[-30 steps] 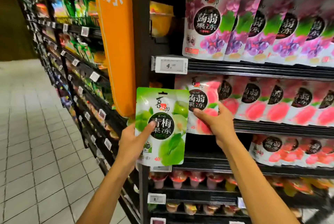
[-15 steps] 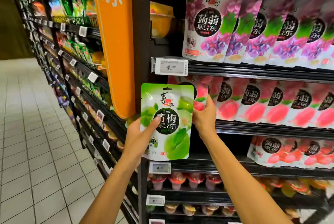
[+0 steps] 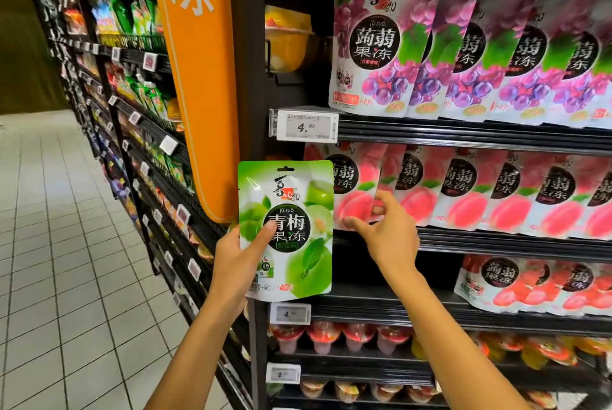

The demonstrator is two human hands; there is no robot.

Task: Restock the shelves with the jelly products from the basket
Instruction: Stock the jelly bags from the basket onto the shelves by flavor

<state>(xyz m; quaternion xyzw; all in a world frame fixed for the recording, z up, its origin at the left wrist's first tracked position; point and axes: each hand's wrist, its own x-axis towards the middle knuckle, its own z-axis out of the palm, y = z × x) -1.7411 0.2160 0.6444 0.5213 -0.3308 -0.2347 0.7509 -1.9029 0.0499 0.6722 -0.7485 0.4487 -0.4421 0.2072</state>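
Green jelly pouch not yet shelved: left hand grips its lower left side, beside the shelf. Right hand pinches the front peach pouch there. Basket out of view; remaining stock unknown.

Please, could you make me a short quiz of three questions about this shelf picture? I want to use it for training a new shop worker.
1. The left hand holds: A a glass bottle; B a green pouch; C a cardboard box.
2. Fill in: the peach pouches stand on the shelf directly ___ the grape pouches.
3. True or false: the right hand reaches to the grape pouches.
Key: 1 B. 2 below. 3 false; its fingers pinch one of the peach pouches.
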